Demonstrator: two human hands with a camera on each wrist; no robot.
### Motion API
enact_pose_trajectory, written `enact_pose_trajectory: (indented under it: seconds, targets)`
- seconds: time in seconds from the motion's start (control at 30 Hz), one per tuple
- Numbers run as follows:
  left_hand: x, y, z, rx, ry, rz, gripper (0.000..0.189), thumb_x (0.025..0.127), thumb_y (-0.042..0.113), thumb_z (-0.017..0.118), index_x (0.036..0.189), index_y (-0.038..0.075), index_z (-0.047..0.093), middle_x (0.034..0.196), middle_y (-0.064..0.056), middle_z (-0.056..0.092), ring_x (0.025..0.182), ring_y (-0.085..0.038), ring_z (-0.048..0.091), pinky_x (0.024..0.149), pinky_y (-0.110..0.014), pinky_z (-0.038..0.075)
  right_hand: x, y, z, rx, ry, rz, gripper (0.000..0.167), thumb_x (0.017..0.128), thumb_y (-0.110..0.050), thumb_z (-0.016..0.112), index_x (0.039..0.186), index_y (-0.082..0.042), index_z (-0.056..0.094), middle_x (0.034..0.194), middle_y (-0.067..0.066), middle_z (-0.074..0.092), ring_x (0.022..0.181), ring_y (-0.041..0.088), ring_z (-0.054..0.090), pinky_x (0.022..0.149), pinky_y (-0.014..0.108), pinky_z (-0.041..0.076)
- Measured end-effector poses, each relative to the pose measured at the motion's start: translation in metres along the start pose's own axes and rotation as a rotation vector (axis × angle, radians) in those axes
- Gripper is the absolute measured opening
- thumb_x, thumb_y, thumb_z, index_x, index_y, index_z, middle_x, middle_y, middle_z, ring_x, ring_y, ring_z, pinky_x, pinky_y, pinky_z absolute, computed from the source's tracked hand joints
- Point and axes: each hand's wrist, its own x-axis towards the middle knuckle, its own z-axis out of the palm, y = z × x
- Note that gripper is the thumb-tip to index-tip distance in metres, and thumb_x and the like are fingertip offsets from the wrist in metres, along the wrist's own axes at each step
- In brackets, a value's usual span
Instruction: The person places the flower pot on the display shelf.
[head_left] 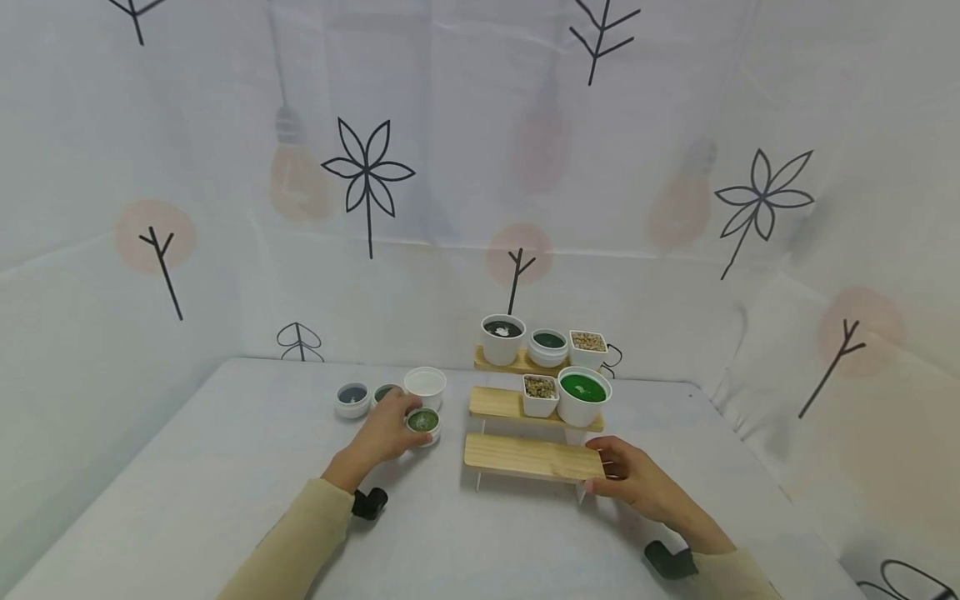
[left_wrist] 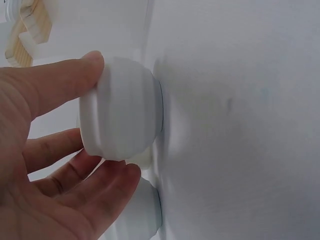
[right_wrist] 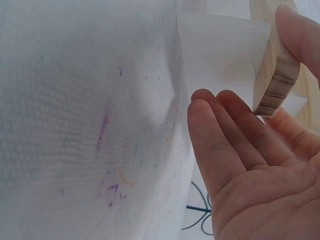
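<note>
A: Hands?
B: Left hand [head_left: 384, 432] pinching a small round white cup with green filling [head_left: 423, 422], thumb one side, fingers the other. Cup lies left of a three-tier pale-wood stand with thin white supports [head_left: 525, 457], at the white counter [head_left: 420, 542]; resting or just lifted, can't tell
A: Right hand [head_left: 637, 482]?
B: Gripping the right end of the lowest step between thumb and fingers
A: Risks?
B: Partly hidden round white cup with dark filling [head_left: 383, 392] close to the left hand; a sideways swing could knock it. A rolled wrist could tip the held cup
A: Stand?
B: A tug from the right might tilt it; large white tub of bright green [head_left: 584, 387] and square white pot of tan grains [head_left: 588, 346], both near right ends, would likely slide first
</note>
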Motion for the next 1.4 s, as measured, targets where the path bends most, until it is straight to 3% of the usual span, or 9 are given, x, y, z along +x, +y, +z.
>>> enact_pose_trajectory:
  seconds: [0.43,0.93,1.2,1.4]
  targets:
    - [0.003,-0.006,0.006,-0.041,-0.036,0.047,0.057,0.069,0.017,0.086,0.117,0.002,0.058,0.109,-0.009,0.061,0.101,-0.023,0.056,0.090,-0.042,0.046,0.000,-0.002,0.000,0.004,-0.002,0.008,0.059,0.083,-0.022,0.074,0.128,0.003,0.046,0.125,0.024,0.054,0.107,0.033,0.059,0.086,0.035,0.051]
    - [0.003,-0.006,0.008,-0.067,-0.039,0.027,0.058,0.069,0.018,0.085,0.118,0.004,0.057,0.109,-0.007,0.059,0.102,-0.022,0.054,0.091,-0.042,0.046,0.000,-0.001,0.000,0.024,-0.009,0.000,0.059,0.084,-0.021,0.074,0.129,0.004,0.045,0.123,0.023,0.055,0.107,0.032,0.059,0.086,0.035,0.051]
    - [0.000,0.003,0.001,-0.091,-0.006,0.039,0.059,0.071,0.019,0.081,0.121,0.002,0.054,0.114,-0.010,0.057,0.105,-0.023,0.054,0.094,-0.042,0.045,0.000,-0.001,-0.001,0.018,-0.009,0.011,0.060,0.083,-0.022,0.074,0.129,0.003,0.045,0.123,0.021,0.055,0.106,0.031,0.060,0.086,0.035,0.051]
    - [-0.002,0.009,-0.002,-0.098,0.083,0.108,0.058,0.071,0.021,0.079,0.120,0.003,0.054,0.113,-0.009,0.057,0.104,-0.023,0.054,0.092,-0.043,0.046,0.001,-0.001,-0.001,0.014,-0.006,0.016,0.060,0.083,-0.023,0.074,0.128,0.003,0.045,0.123,0.022,0.055,0.106,0.032,0.060,0.086,0.037,0.051]
